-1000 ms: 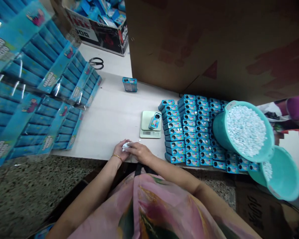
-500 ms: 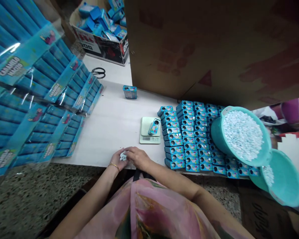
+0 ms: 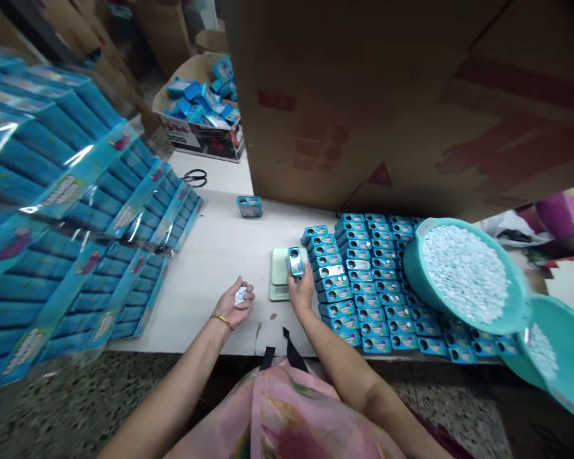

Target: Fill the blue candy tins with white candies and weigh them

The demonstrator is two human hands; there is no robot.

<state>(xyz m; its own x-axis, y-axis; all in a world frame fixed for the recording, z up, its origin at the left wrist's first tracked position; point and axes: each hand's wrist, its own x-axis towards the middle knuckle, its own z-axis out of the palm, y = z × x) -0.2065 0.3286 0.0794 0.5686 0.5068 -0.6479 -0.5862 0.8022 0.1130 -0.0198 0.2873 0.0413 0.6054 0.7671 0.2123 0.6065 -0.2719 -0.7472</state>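
My left hand point(image 3: 232, 305) is cupped palm up over the table, its fingers curled round a small heap of pale candies point(image 3: 240, 295). On the pale green kitchen scale point(image 3: 278, 273) a blue tin point(image 3: 295, 262) stands with its round hole facing up. My right hand point(image 3: 301, 288) has its fingers wrapped round the lower part of this tin. Whether the tin still touches the scale I cannot tell. To the right, rows of blue tins point(image 3: 358, 274) stand packed together, several with candies lying on top.
Teal buckets point(image 3: 414, 271) of pale candies stand at the right. A tall cardboard box point(image 3: 363, 108) walls off the back. Wrapped blue packs point(image 3: 90, 210) are stacked at the left, near scissors point(image 3: 196, 178), a lone tin point(image 3: 249, 206) and a carton point(image 3: 205, 141) of blue tins.
My right hand has left the candies in my left palm and moved right, taking hold of the tin at the scale. The tin is now more upright. The camera view has tilted up.
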